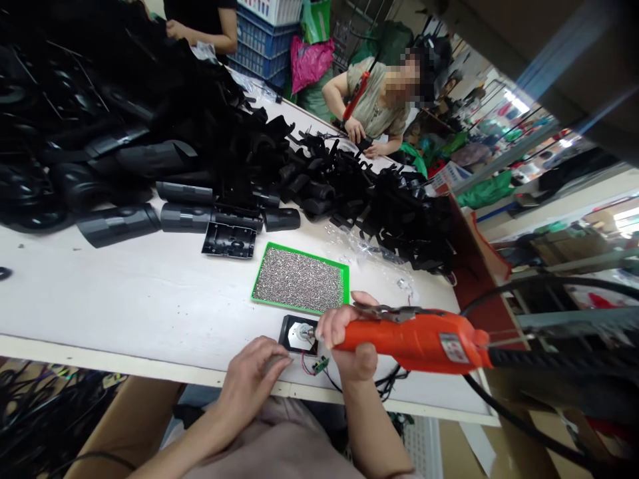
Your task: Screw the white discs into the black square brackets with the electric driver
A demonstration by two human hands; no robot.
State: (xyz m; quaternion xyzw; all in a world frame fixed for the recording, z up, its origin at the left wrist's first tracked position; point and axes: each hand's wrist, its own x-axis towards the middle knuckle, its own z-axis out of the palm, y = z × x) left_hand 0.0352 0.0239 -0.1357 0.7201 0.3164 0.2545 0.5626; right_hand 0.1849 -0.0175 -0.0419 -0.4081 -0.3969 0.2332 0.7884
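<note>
My right hand point(344, 336) is wrapped round an orange electric screwdriver point(419, 340), whose tip rests on a small black housing part point(298, 334) near the table's front edge. The part holds a round metal piece, and red wires run from it to a small green circuit board point(320, 364). My left hand point(252, 379) lies curled at the part's near left corner, steadying it. A green tray point(302, 279) full of small silver screws sits just behind the part.
A big heap of black plastic shells point(150, 133) covers the far half of the white table point(124, 299). A loose black shell point(228, 239) lies by the tray. Across the table a person point(379, 100) holds another orange screwdriver. Blue crates point(259, 40) stand behind.
</note>
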